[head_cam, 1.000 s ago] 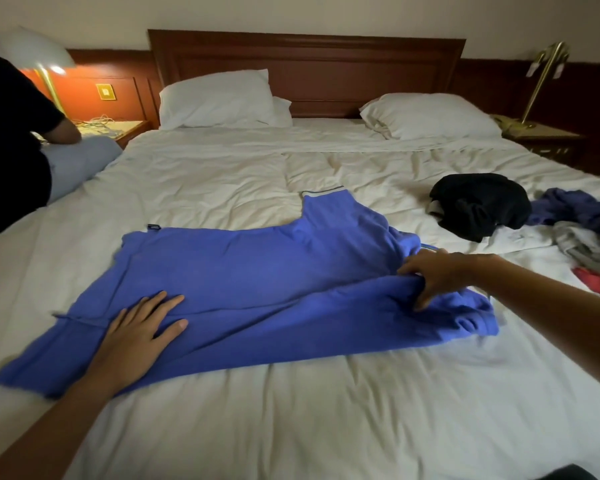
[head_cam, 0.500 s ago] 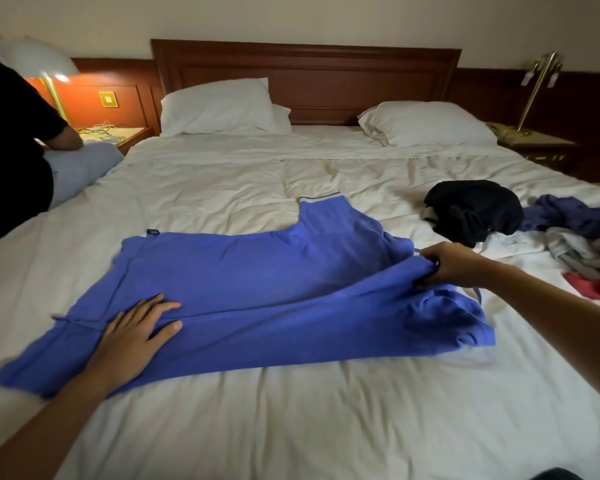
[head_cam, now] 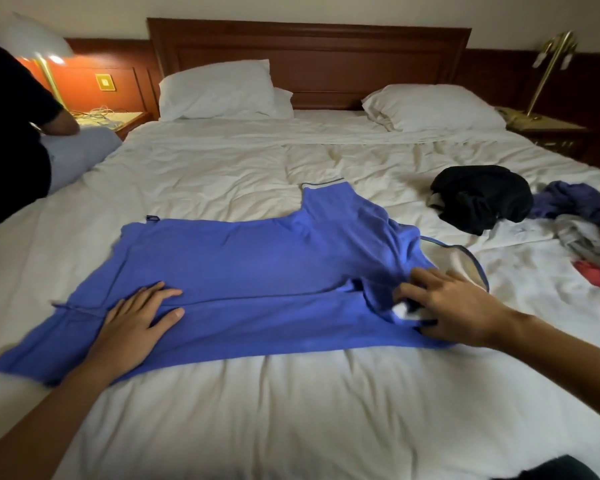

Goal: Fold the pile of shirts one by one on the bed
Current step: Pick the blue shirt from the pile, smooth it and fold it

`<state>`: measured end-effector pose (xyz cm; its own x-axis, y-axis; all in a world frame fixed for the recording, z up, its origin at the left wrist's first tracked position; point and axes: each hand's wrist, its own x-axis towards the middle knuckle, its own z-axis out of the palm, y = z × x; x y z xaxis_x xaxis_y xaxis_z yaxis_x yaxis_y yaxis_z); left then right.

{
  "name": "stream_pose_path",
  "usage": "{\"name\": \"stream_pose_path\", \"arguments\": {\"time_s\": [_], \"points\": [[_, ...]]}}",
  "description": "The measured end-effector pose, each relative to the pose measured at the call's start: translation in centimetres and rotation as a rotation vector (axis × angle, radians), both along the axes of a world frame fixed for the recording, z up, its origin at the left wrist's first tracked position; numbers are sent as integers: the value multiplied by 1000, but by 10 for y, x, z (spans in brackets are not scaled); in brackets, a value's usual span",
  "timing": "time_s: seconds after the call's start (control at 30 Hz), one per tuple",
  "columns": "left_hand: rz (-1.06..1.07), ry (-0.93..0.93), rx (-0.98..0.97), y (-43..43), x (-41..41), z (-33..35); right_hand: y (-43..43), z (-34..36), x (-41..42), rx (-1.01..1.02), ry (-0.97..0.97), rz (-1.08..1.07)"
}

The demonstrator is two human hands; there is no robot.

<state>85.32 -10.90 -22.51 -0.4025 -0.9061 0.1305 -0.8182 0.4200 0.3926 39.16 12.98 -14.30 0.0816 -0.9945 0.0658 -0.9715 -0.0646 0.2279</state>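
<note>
1. The blue shirt (head_cam: 257,265) lies spread sideways across the middle of the bed (head_cam: 291,410). Its neck opening is toward the right, and one sleeve with a pale-edged cuff points at the headboard (head_cam: 309,53).
2. A second ago the near edge of the shirt was bunched up and held off the covers at the shoulder end. Now that strip is laid down flat over the body of the shirt, and a straight fold line runs across it from one hand to the other.
3. The right hand (head_cam: 454,306) no longer pinches cloth. It rests palm down on the collar end with the fingers spread wide, just beside a small white label (head_cam: 400,309). It is a little blurred.
4. The left hand (head_cam: 136,327) has stayed where it was, flat on the hem end with its fingers straight and slightly apart, pressing the cloth down.
5. The black garment (head_cam: 482,199) and the loose pile of clothes (head_cam: 586,223) sit at the right side of the bed as before, well apart from the shirt.
6. Another person (head_cam: 11,133) sits at the far left edge of the bed.
</note>
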Motion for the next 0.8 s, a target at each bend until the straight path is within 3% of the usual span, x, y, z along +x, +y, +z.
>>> {"name": "stream_pose_path", "arguments": {"time_s": [0.07,0.2,0.27,0.37,0.47,0.63,0.8], "points": [[6,-2,-8,0,0,-1,13,-1,-2,35,-84,0],[9,-3,-18,-1,0,-3,25,3,-4,-144,-286,111],[7,-4,-17,-2,1,-4,24,1,2,-137,-348,151],[10,-8,-15,-2,2,-4,16,0,5,-18,-487,-88],[14,-4,-14,-1,2,-3,13,7,7,33,-417,-74],[13,-8,-38,1,1,-3,32,-2,19,-125,-214,137],[17,7,-27,2,1,-2,31,-6,13,-310,-210,87]]}}
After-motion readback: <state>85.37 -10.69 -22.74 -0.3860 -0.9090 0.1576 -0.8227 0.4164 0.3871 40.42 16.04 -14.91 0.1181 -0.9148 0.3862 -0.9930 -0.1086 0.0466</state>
